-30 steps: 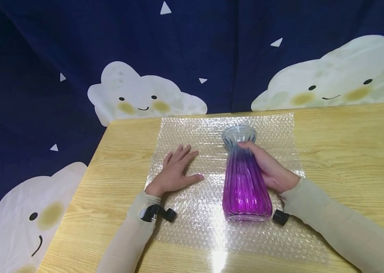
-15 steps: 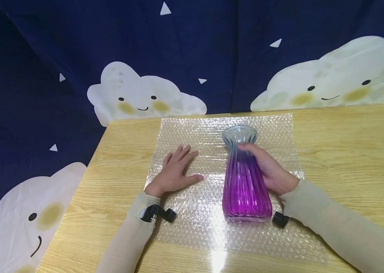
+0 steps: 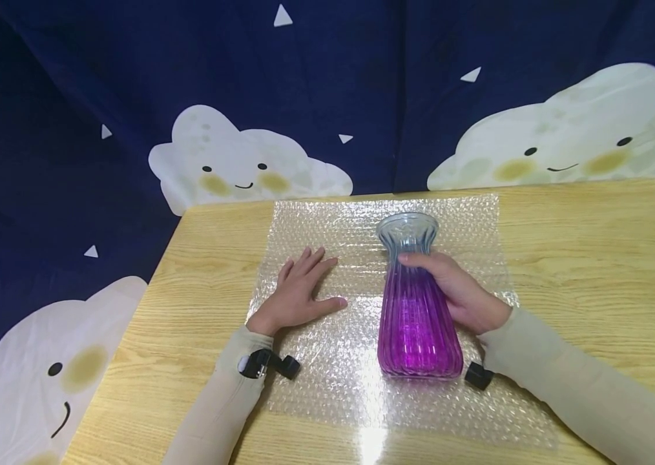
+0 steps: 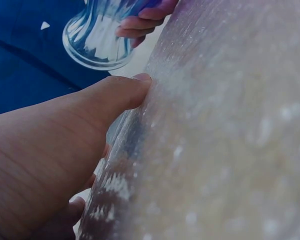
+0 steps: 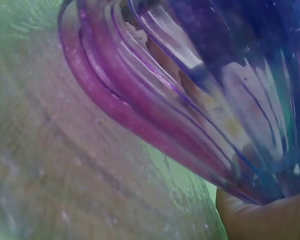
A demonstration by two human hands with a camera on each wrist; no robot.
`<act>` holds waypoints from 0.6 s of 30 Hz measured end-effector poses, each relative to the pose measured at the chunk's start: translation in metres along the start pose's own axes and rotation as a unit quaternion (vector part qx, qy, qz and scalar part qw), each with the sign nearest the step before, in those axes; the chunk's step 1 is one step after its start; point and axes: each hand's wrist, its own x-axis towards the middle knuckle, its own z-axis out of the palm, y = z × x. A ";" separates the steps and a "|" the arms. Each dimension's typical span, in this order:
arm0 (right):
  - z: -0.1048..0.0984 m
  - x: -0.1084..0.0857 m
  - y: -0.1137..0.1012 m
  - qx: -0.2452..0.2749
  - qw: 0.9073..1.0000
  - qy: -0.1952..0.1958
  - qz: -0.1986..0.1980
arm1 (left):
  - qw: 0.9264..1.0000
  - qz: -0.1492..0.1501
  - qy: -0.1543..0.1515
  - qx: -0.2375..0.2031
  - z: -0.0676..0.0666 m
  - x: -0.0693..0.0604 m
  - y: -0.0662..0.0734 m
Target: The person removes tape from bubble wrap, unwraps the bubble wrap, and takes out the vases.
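Note:
In the head view a ribbed glass vase (image 3: pixel 418 323), clear blue at its flared rim and purple toward the base, is over the right half of a bubble wrap sheet (image 3: pixel 327 355). My right hand (image 3: pixel 460 289) grips the vase just below the neck, thumb across the front; its other fingers are hidden behind the glass there. In the left wrist view those fingers curl round the vase neck (image 4: pixel 102 35). My left hand (image 3: pixel 295 297) lies spread on the left part of the wrap, fingers straight. Whether the vase base touches the wrap I cannot tell.
The bubble wrap lies on a light wooden table (image 3: pixel 595 258). Behind and left of the table hangs a dark blue curtain (image 3: pixel 304 64) printed with white clouds and small triangles. Small black cameras sit on both wrists.
The right thumb has shifted slightly down the neck of the vase, and the vase has tilted a little. My left hand has stayed in place.

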 end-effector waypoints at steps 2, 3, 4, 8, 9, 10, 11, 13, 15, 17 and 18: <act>0.000 0.000 0.000 -0.005 1.000 -0.003 -0.001 | 1.000 0.000 0.000 0.000 0.000 0.000 0.000; 0.000 0.000 -0.001 -0.008 1.000 -0.004 -0.001 | 1.000 0.001 0.001 0.000 0.000 0.000 0.000; 0.000 0.000 0.000 -0.011 1.000 -0.005 -0.001 | 1.000 0.002 0.002 0.000 0.000 0.000 0.000; -0.001 0.001 0.000 -0.015 1.000 -0.011 -0.005 | 1.000 0.002 0.003 0.001 0.001 0.000 -0.001; -0.001 0.001 0.000 -0.014 1.000 -0.011 -0.005 | 1.000 0.002 0.003 0.001 0.001 0.000 -0.001; -0.001 0.000 0.000 -0.015 1.000 -0.011 -0.005 | 1.000 0.002 0.003 0.001 0.001 0.001 -0.001; -0.001 0.000 0.000 -0.016 1.000 -0.012 -0.006 | 1.000 0.002 0.003 0.000 0.001 0.000 -0.001; -0.001 0.000 0.000 -0.019 1.000 -0.013 -0.006 | 1.000 0.004 0.003 0.000 0.001 0.000 -0.001; -0.001 -0.001 0.000 -0.021 1.000 -0.013 -0.005 | 1.000 0.007 0.005 -0.001 0.000 0.000 -0.001; -0.001 -0.002 0.000 -0.023 1.000 -0.015 -0.006 | 1.000 0.009 0.006 -0.002 0.000 0.000 0.000; -0.001 -0.002 0.000 -0.022 1.000 -0.016 -0.006 | 1.000 0.009 0.006 -0.002 0.000 0.000 0.000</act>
